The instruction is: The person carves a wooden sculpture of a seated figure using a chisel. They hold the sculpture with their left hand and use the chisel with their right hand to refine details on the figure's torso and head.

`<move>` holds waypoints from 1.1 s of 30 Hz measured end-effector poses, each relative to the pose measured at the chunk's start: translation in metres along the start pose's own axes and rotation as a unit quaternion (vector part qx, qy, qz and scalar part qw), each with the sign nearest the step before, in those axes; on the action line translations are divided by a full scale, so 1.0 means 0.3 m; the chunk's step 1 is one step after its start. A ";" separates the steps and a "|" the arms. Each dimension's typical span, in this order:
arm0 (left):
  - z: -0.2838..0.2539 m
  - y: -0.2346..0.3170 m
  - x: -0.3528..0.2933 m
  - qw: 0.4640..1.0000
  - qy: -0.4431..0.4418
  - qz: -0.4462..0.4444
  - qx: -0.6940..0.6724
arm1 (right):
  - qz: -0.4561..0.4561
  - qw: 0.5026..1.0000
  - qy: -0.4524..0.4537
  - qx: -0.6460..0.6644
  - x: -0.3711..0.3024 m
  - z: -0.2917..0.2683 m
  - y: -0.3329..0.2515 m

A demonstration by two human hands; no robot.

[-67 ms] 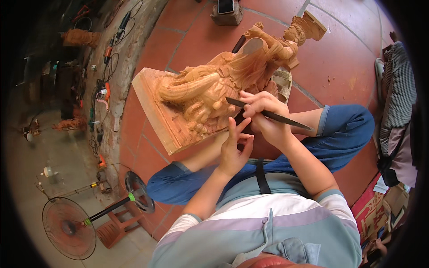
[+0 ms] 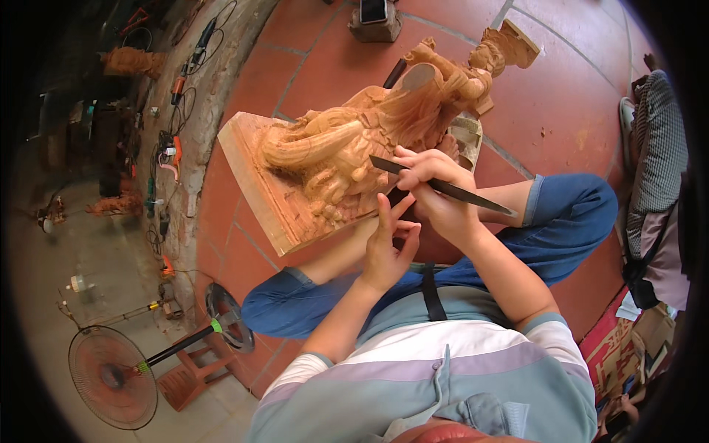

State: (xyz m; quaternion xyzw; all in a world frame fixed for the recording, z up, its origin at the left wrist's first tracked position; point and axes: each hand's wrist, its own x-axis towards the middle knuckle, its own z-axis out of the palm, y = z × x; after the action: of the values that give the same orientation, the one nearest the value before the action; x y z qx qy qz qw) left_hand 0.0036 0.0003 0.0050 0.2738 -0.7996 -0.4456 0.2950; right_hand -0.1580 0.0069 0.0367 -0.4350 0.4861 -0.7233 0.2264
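Note:
A long, flat, dark metal tool (image 2: 450, 191) with a tapering end is in my right hand (image 2: 442, 193), the fingers closed around its middle. Its other end points left, over the side of a carved wooden statue (image 2: 332, 155). This statue lies tilted across the floor in front of my legs, its square base (image 2: 255, 192) toward the left and its slimmer end at the far right. My left hand (image 2: 389, 251) is beside the statue's near edge, below the right hand. Its index finger is stretched out, the other fingers are apart, and I see nothing held in it.
Under the statue's right part is a pale support (image 2: 467, 139). A phone (image 2: 374, 10) rests on a small block (image 2: 375, 29) at the far side. Power tools with cords (image 2: 177, 88) line the ledge at left, near a standing fan (image 2: 114, 376). Clothes (image 2: 659, 148) hang at right.
My right hand and the tool have shifted very slightly to the left and away from me. The left hand and the statue look unchanged.

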 end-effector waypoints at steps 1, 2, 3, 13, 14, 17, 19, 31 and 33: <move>0.005 0.011 0.011 1.000 0.015 0.001 0.001 | -0.004 1.000 -0.002 0.000 0.011 0.011 0.001; 0.011 0.028 0.025 1.000 0.030 0.003 0.002 | 0.014 0.999 -0.016 0.040 0.029 0.028 -0.009; 0.015 0.045 0.042 0.999 0.045 0.004 0.003 | 0.063 0.996 -0.036 0.054 0.035 0.051 -0.011; -0.037 0.070 0.131 0.999 0.002 -0.026 -0.025 | 0.200 0.970 0.011 0.137 0.027 0.059 -0.047; -0.044 0.077 0.137 1.000 0.020 -0.012 0.002 | 0.186 0.979 0.002 0.088 0.016 0.051 -0.049; -0.068 0.070 0.141 0.993 0.082 0.034 0.073 | 0.058 0.998 0.023 0.007 -0.007 0.070 -0.046; -0.079 0.060 0.152 0.987 0.122 0.024 0.098 | 0.047 0.998 -0.022 -0.035 -0.017 0.071 -0.089; -0.060 0.084 0.140 0.983 0.138 -0.017 0.123 | -0.026 0.986 -0.071 -0.149 -0.036 0.031 -0.053; -0.074 0.088 0.160 0.983 0.145 0.001 0.114 | 0.001 0.991 -0.064 -0.119 -0.008 0.032 -0.079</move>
State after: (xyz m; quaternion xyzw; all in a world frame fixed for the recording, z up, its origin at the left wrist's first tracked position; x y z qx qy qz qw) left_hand -0.0176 -0.0335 0.0485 0.3663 -0.7944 -0.3070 0.3749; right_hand -0.1463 0.0139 0.0585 -0.5037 0.5533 -0.6313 0.2041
